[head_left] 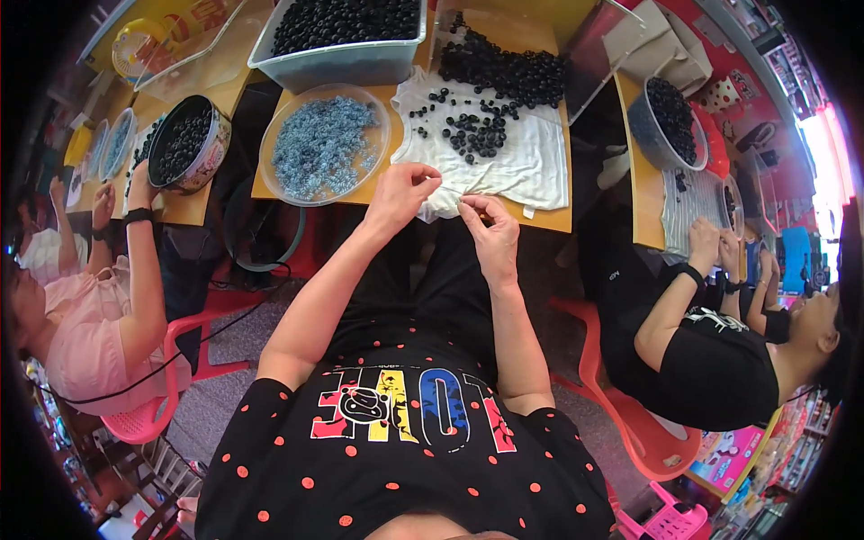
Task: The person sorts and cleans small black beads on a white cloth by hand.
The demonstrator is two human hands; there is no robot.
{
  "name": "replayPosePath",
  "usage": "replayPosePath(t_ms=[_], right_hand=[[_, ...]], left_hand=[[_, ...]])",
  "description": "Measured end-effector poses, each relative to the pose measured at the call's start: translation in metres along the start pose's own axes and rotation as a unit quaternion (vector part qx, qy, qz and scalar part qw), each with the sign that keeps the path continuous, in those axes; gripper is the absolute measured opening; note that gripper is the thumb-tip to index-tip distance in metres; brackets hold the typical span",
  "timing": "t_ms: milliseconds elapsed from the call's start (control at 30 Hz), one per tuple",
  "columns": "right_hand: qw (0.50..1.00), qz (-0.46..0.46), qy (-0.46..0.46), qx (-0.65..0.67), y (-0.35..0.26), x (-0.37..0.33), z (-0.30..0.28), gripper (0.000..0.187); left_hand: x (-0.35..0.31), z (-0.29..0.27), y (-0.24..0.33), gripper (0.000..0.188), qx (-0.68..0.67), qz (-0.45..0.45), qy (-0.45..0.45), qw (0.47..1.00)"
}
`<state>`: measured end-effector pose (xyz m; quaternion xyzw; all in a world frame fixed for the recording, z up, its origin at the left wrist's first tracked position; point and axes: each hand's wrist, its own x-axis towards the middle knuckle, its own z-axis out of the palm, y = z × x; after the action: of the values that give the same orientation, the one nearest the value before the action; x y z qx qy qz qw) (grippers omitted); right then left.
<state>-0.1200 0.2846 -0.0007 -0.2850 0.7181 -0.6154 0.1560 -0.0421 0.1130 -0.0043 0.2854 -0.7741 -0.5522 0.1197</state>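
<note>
Head view: L hand [398, 193] & R hand [495, 239] held just apart at near edge of white cloth [537, 175]. Thumb + index tips brought close on each; whether anything is pinched can't be told. Loose black beads [477, 135] spread on cloth beyond; pale-blue beads [319, 148] kept in round clear dish [385, 144] to L. Step judged: fine two-handed fingertip work; steady, precise pinch called for next.
</note>
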Motion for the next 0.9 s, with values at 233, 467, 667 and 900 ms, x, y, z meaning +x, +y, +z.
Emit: replayPosePath(t_ms=[233, 467, 667, 900], right_hand=[[0.999, -0.003, 0.023, 0.029, 0.012, 0.002, -0.012, 0.012], [0.979, 0.040, -0.005, 0.199, 0.010, 0.002, -0.004, 0.014], [0.996, -0.057, -0.027, 0.070, -0.024, -0.006, 0.006, 0.013], [0.991, -0.117, 0.004, -0.060, -0.042, -0.013, 0.011, 0.014]], left_hand=[[0.018, 0.004, -0.010, 0.025, 0.134, 0.050, 0.048, 0.989], [-0.014, -0.010, -0.016, 0.028, -0.383, -0.085, -0.031, 0.919], [-0.058, -0.005, -0.003, 0.025, -0.508, -0.089, -0.095, 0.851], [-0.067, -0.003, 0.005, 0.023, -0.514, -0.063, -0.080, 0.852]])
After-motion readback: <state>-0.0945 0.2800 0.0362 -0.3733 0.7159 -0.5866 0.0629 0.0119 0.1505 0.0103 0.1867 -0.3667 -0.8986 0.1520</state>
